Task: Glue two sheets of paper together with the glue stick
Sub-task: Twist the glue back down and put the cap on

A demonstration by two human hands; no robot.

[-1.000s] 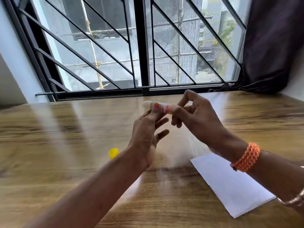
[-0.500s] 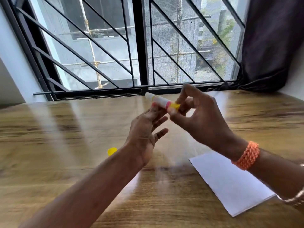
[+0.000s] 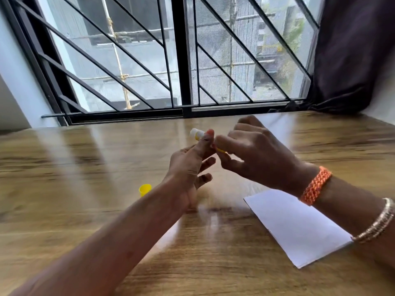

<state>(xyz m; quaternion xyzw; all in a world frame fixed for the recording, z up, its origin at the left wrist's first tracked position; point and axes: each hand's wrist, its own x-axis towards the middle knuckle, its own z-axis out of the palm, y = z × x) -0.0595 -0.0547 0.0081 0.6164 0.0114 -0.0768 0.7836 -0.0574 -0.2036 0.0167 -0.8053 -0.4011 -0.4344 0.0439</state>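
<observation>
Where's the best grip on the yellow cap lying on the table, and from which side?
Grip the yellow cap across its round side wall, coming straight down from above. It stands alone on the wooden table, just left of the left forearm, and its far side is open to the fingers. A thumb-and-finger pinch should suit its small, cup-like shape. Which end faces up is too blurred to tell.

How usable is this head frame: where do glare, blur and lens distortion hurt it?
Head view: window backlight puts pale glare streaks across the wooden table; motion blur softens the right hand and left hand around the glue stick, so its label is unreadable; the yellow cap and the paper stay recognisable; wide-angle distortion bows the window frame at the edges.
</observation>
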